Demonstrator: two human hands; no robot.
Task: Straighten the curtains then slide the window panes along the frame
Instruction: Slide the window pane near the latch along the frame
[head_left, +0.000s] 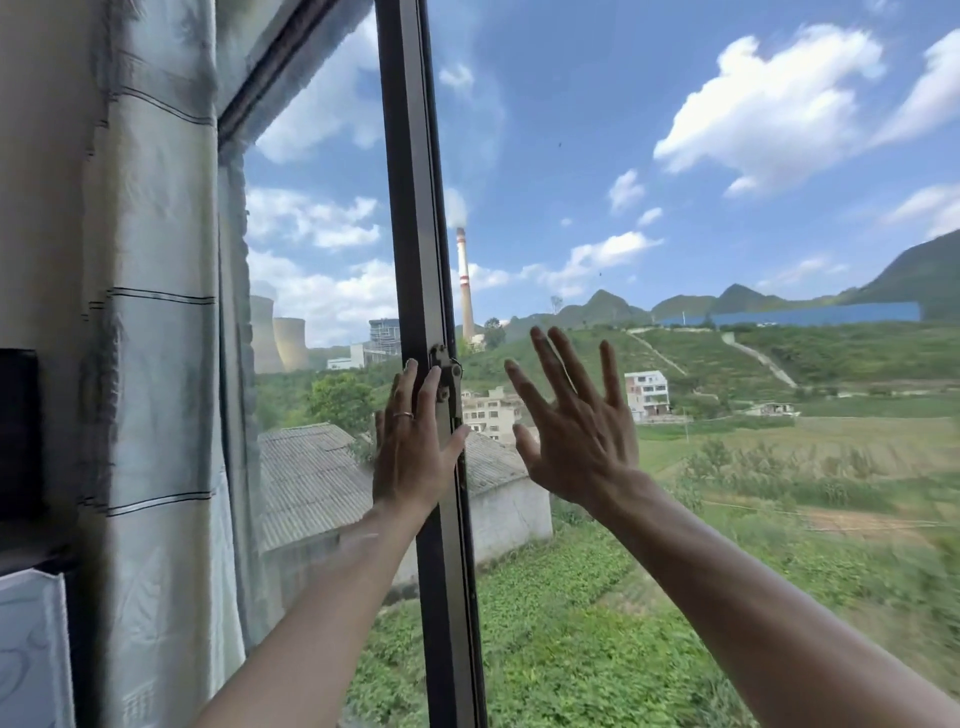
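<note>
two bare forearms nearest the lens, reaching up from the lower edge, elbows cut off by it. left hand (413, 457) flat against the dark upright window frame (415, 208), fingers (402, 395) straight and close together, thumb hooked round the frame's right edge, gripping nothing; one thin ring (402, 414) on a finger. one small metal latch (444, 371) on the frame just above and beside the left fingertips, touching or not: cannot tell. right hand (582, 426) spread wide, five fingers fanned, palm toward the right window pane (675, 156), holding nothing; pressed on the glass or just off it: cannot tell. two panes counted: one right of the upright, one left pane (322, 234) between the upright and the curtain. one pale blue-grey curtain (161, 312) hanging at the far left, gathered against the wall, crossed by thin dark horizontal lines, its top and bottom cut off. one dark rectangular object (18, 431) at the left edge, partly out of view, hard to make out. beyond the glass: one red-and-white striped chimney (465, 291), two cooling towers (283, 343) partly hidden by the curtain edge, one grey corrugated roof (311, 478), green fields, hills, scattered clouds.
</note>
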